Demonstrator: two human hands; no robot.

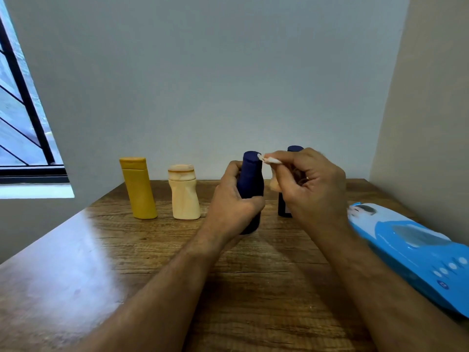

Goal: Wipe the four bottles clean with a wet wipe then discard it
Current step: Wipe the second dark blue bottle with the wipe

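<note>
Bottle point(250, 179) in left grip point(232, 201), wipe point(270, 160) beside.

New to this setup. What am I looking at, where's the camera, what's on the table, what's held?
No robot here: a person works with bare hands, filmed by one wide-angle camera on their head, looking forward and down. On the wooden table stand a yellow bottle, a cream bottle and, mostly hidden behind the right hand, a dark bottle. A blue wipes pack lies at the right. The left hand grips a navy bottle upright. The right hand pinches a white wipe at that bottle's top.
</note>
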